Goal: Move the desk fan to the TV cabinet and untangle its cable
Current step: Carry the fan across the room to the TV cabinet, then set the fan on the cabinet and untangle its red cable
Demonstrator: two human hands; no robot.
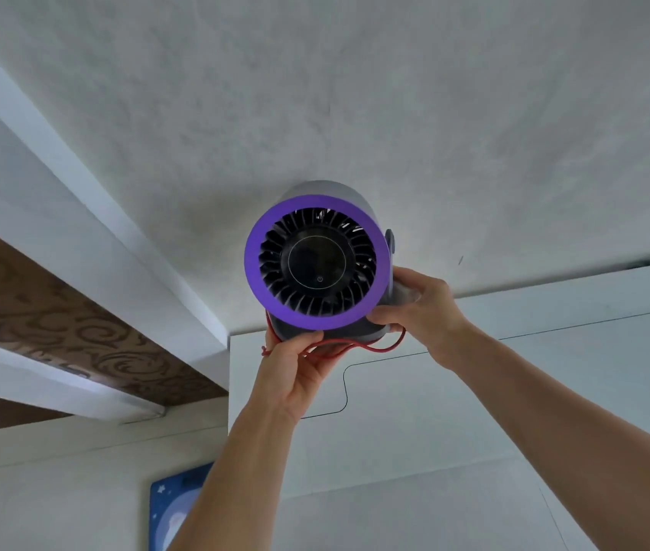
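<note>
Fingers of the left hand (pixel 295 367) are curled under the dark grey base of a small round desk fan with a purple front ring and black slatted grille (pixel 317 264). Loops of thin red cable (pixel 375 346) are pinched against that base by the same fingers. The right hand (pixel 420 308) is wrapped round the fan's right side, at the upright arm of the stand, with the thumb in front. The fan is held overhead by both raised arms, at the top front edge of a tall white cupboard (pixel 514 351) and close under a textured white ceiling (pixel 355 93). Whether the base rests on the cupboard top or is lifted clear cannot be told. The TV cabinet is not in view.

Several risks can be judged from here. The red cable is wound round the base, with a slack loop hanging beneath, and its far end is hidden. If that end is caught behind the cupboard, the fan could be jerked from the grip when lowered. The loose loop could be snagged on the cupboard edge. With the arms stretched so high the hold is likely weak, and the fan could be dropped towards the face.
</note>
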